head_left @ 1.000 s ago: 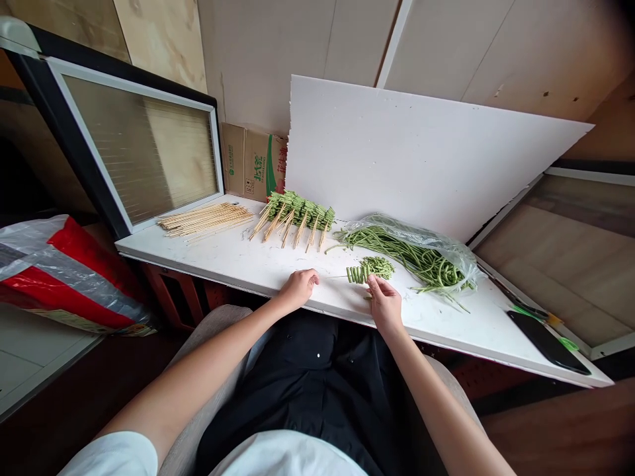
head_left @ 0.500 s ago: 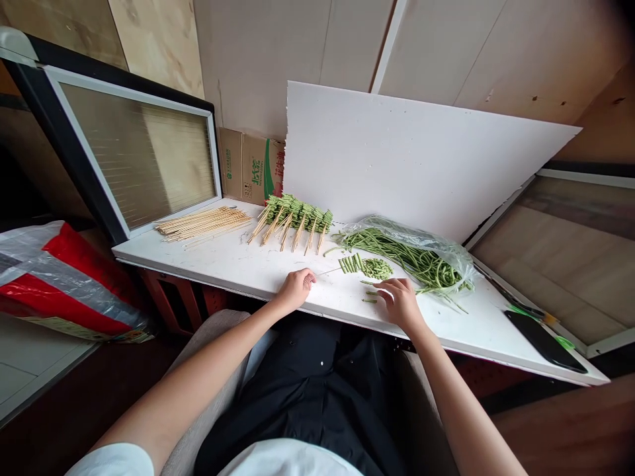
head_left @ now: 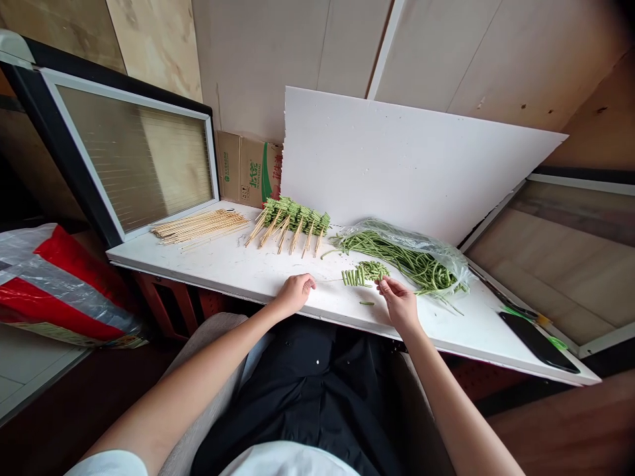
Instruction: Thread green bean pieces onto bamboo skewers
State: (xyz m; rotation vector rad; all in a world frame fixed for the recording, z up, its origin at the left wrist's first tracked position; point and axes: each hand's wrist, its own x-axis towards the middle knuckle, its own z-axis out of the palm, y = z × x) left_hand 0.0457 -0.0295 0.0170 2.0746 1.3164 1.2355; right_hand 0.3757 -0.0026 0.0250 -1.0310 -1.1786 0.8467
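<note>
My left hand (head_left: 296, 294) is closed around the blunt end of a thin skewer (head_left: 328, 281), low over the table's front edge. A row of short green bean pieces (head_left: 352, 277) is threaded side by side near the skewer's far end. To the right, my right hand (head_left: 398, 303) pinches a small cut bean piece (head_left: 381, 280) between thumb and fingertips. Just behind lies a heap of cut bean pieces (head_left: 373, 269). One loose bean piece (head_left: 366, 303) rests on the tabletop in front.
Finished bean skewers (head_left: 297, 218) are stacked at the back, beside bare bamboo skewers (head_left: 198, 225). Long green beans (head_left: 407, 254) spill from a clear plastic bag (head_left: 449, 251). A black phone (head_left: 538, 340) lies at right. A white board (head_left: 397, 158) leans behind the table (head_left: 268, 274).
My right hand has closed on a bean piece from the table and moved slightly nearer the heap. Fewer loose pieces lie in front. My left hand keeps its hold on the skewer.
</note>
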